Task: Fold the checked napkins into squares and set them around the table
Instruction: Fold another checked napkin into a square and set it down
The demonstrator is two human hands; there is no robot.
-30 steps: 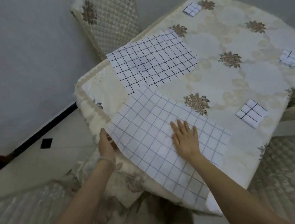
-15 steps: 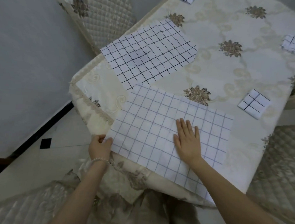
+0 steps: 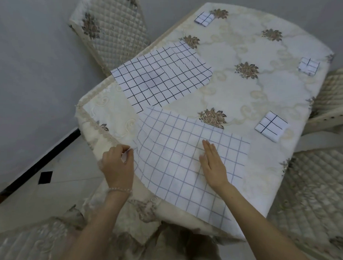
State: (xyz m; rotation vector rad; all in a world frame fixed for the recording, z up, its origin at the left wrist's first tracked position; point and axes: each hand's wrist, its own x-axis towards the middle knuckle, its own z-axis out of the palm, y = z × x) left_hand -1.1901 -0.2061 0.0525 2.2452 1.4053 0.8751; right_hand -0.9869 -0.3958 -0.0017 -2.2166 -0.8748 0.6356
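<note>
Head cam: my left hand (image 3: 118,165) pinches the corner of the blue-checked napkin (image 3: 185,162), right hand (image 3: 214,163) flat on it; 3 folded squares (image 3: 271,127) sit beyond my right.

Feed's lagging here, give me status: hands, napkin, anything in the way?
Left hand pinching near napkin corner. Right hand flat on it. Napkin unfolded. Second open napkin beyond its far edge.

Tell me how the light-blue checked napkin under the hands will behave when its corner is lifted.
The light-blue checked napkin is probably floppy: its near edge droops over the table. It likely lifts easily, since the left hand raises a corner by a pinch. It may slide, as the right hand lies flat on it.
</note>
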